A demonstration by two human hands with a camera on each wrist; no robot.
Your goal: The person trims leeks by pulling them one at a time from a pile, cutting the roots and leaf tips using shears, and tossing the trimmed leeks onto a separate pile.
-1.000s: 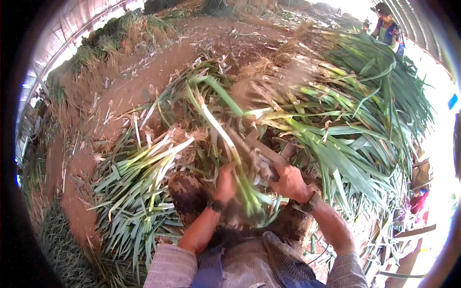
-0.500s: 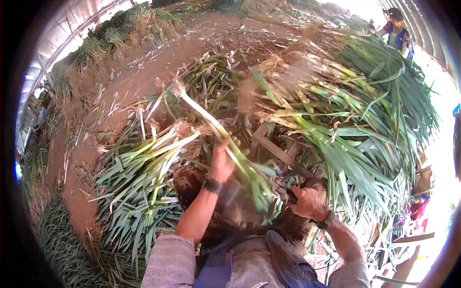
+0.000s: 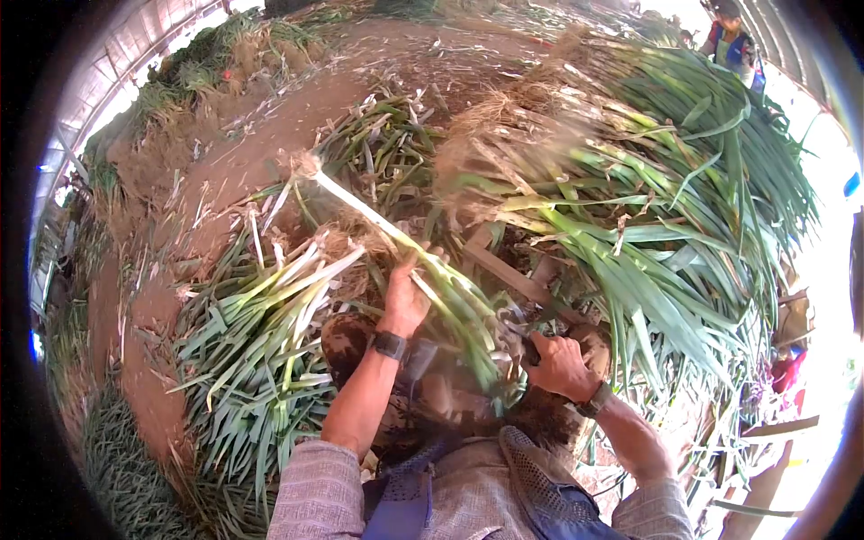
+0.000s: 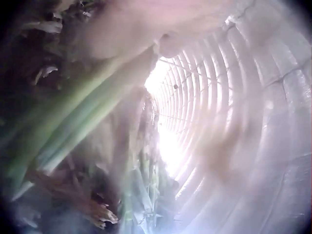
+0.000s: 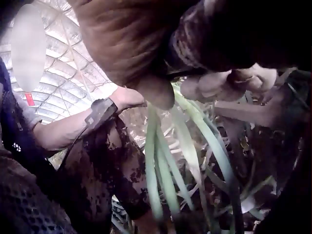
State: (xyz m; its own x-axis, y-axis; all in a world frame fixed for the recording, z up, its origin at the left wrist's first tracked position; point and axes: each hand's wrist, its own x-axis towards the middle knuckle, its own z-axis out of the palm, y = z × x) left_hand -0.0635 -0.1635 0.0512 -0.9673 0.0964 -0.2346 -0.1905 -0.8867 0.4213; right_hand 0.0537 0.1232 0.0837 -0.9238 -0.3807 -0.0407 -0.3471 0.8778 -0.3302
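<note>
In the head view my left hand [image 3: 409,301] grips a long green onion [image 3: 355,204] round its stalk. The white root end points up and to the left, and the green leaves hang down between the knees. My right hand [image 3: 562,369] is curled round a dark-handled tool [image 3: 530,350] near the right knee, just right of the leaves; its kind is hard to tell. In the right wrist view several green leaves [image 5: 165,170] hang below the right hand. The left wrist view is blurred, with the green stalks [image 4: 80,107] running down from the left hand.
A pile of trimmed green onions [image 3: 261,342] lies on the left. A large heap of untrimmed onions [image 3: 684,171] fills the right side, beside a wooden bar [image 3: 517,277]. Leaf scraps [image 3: 387,144] lie ahead on bare soil. Another person [image 3: 727,40] stands at the back right.
The onion first stood steeply between both hands with a bent leaf at its top. It now slants up-left in the left hand, root end outward; the right hand has drawn off rightward.
</note>
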